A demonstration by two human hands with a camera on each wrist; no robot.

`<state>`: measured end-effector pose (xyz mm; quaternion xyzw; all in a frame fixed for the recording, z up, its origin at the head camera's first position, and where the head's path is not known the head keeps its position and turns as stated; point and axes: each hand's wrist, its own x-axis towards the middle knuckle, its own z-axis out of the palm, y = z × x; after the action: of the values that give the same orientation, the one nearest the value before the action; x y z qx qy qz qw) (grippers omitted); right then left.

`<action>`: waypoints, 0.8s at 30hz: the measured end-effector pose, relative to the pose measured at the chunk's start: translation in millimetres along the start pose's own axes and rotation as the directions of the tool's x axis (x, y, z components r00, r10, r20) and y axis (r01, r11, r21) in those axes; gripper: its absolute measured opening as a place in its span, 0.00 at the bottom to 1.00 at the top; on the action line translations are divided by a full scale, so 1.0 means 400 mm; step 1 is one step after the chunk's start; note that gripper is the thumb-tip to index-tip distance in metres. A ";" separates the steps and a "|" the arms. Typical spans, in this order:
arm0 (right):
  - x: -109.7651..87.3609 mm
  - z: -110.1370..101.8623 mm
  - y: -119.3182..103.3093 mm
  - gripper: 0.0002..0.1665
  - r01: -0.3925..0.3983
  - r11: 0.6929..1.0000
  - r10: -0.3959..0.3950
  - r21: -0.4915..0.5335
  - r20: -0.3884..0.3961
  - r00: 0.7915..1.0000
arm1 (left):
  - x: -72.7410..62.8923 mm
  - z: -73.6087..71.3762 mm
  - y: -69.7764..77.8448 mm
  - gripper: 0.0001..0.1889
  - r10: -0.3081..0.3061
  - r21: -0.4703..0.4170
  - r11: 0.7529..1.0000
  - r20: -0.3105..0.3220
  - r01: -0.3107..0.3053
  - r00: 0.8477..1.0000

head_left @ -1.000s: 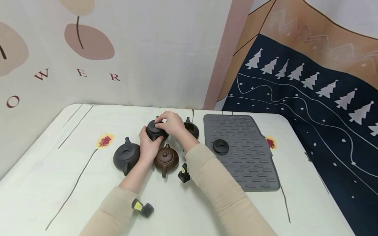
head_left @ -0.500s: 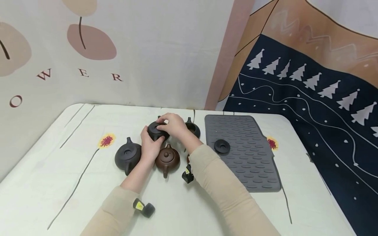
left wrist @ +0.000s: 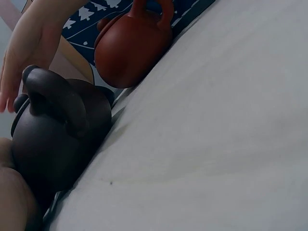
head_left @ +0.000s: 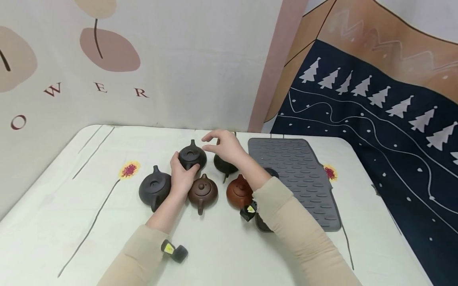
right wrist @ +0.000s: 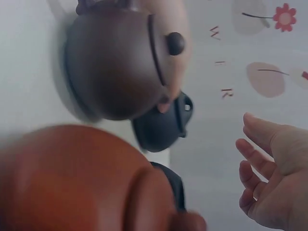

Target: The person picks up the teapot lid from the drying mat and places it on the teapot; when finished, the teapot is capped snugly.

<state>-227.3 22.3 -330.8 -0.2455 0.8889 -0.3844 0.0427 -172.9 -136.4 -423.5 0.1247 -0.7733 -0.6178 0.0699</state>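
Note:
My left hand (head_left: pixel 183 174) grips a small black teapot (head_left: pixel 192 155) at the back middle of the table, thumb on the near side. A flat dark lid sits on that pot. Just right of it my right hand (head_left: pixel 227 147) hovers, fingers loosely bent and holding nothing, as the right wrist view also shows. Beneath that hand stands another black teapot (head_left: pixel 223 166), its top hidden. A dark brown teapot (head_left: pixel 202 193) with a round-knobbed lid stands in front of the held pot. The reddish-brown teapot (head_left: pixel 237 192) is partly covered by my right wrist.
A larger black teapot (head_left: pixel 154 188) stands left of my left forearm. On the right lies a grey ridged mat (head_left: pixel 304 178); a black round piece (head_left: pixel 272 172) on it is mostly behind my right forearm. A patterned cloth wall rises behind the table.
My right hand has let go of the black teapot's lid and moved right, uncovering the lid and the reddish-brown teapot. My left hand keeps its grip in the same place.

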 end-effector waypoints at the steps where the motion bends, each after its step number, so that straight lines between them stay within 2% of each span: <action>1: -0.007 -0.008 0.000 0.14 0.011 1.000 -0.011 -0.002 -0.011 1.000 | 0.000 0.000 0.000 0.45 0.001 -0.003 1.000 -0.001 -0.001 1.000; 6: -0.048 -0.047 0.002 0.13 0.065 0.998 -0.064 0.024 -0.062 0.996 | -0.001 0.000 0.001 0.45 -0.001 -0.009 1.000 -0.005 0.001 1.000; 11: -0.090 -0.077 0.016 0.12 0.080 0.994 -0.072 0.072 -0.104 0.992 | -0.002 0.001 0.002 0.45 0.002 -0.021 1.000 -0.010 -0.002 1.000; 24: -0.189 -0.135 0.087 0.11 0.113 0.989 -0.091 0.093 -0.211 0.973 | -0.005 0.002 0.005 0.46 0.007 -0.012 1.000 -0.023 -0.007 1.000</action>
<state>-189.5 113.6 -326.0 -0.2472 0.8534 -0.4554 -0.0567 -171.3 -134.6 -421.5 0.1287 -0.7690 -0.6208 0.0817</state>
